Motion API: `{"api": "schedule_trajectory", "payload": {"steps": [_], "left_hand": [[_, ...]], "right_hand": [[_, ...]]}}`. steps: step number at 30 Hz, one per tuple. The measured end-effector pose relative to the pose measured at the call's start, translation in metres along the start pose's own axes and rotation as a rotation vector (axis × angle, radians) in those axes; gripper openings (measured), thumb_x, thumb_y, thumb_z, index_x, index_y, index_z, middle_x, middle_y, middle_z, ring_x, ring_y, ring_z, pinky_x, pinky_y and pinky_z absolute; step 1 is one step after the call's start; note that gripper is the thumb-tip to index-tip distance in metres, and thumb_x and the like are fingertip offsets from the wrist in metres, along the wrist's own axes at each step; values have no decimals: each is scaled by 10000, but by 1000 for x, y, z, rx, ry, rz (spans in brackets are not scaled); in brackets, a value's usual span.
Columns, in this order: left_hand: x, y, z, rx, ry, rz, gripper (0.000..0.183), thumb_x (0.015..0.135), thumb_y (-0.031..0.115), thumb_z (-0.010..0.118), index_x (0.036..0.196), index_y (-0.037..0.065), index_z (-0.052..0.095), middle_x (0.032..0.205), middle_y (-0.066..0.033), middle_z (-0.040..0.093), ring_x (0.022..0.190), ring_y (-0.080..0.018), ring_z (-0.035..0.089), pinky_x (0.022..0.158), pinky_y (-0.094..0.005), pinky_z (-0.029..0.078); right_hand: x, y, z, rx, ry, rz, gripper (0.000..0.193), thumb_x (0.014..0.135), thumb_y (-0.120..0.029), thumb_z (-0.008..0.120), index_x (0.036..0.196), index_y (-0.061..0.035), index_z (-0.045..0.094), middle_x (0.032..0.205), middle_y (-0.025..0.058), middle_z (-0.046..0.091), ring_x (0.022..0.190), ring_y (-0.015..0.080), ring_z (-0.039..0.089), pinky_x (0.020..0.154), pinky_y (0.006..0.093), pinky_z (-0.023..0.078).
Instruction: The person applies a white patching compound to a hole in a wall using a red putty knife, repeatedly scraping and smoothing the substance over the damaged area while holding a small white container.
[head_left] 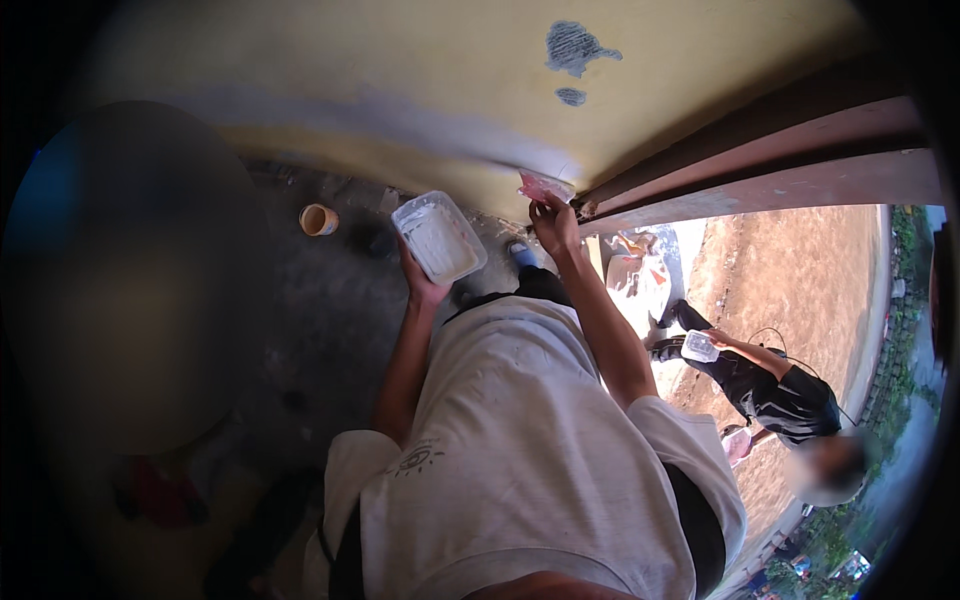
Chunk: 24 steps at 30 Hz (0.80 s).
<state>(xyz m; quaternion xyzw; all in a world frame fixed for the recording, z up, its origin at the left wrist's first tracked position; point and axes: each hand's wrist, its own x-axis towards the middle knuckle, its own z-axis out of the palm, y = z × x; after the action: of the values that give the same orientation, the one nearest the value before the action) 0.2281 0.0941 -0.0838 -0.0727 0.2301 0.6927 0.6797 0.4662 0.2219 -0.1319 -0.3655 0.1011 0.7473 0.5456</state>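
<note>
My left hand [424,284] grips a clear rectangular plastic tub [478,262] from below and the side. White paste [438,238] coats its inside. Out in front, my right hand [555,224] has its fingers closed on a flat pinkish scraper [546,187], whose exact kind is hard to make out. The scraper is at the lower part of the yellowish wall [400,60], close to the brown frame; whether its edge touches the wall cannot be told.
Grey patches [575,50] mark the wall higher up. An orange-rimmed bucket [318,220] stands on the dark floor [330,330] at left. Past the brown frame [760,190] at right, another person [790,400] outdoors holds a clear tub [699,347]. A large blurred shape fills the far left.
</note>
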Motion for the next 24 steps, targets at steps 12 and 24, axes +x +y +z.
{"api": "schedule_trajectory", "payload": {"steps": [12, 24], "left_hand": [[12, -17, 8, 31, 8, -13, 710, 974, 665, 404, 1461, 150, 449, 1403, -85, 554, 1255, -319, 550, 1087, -562, 414], [-3, -11, 1, 50, 87, -38, 706, 958, 664, 448, 1455, 164, 467, 1426, -74, 543, 1276, -319, 538, 1085, -556, 405]], "right_hand": [[-127, -34, 121, -229, -141, -237, 144, 945, -39, 569, 1078, -20, 618, 1056, 80, 652, 988, 172, 596, 851, 350, 512], [40, -26, -71, -1314, -201, -618, 219, 935, -69, 627, 1133, -12, 700, 1114, 160, 718, 1052, 263, 691, 899, 351, 519]]}}
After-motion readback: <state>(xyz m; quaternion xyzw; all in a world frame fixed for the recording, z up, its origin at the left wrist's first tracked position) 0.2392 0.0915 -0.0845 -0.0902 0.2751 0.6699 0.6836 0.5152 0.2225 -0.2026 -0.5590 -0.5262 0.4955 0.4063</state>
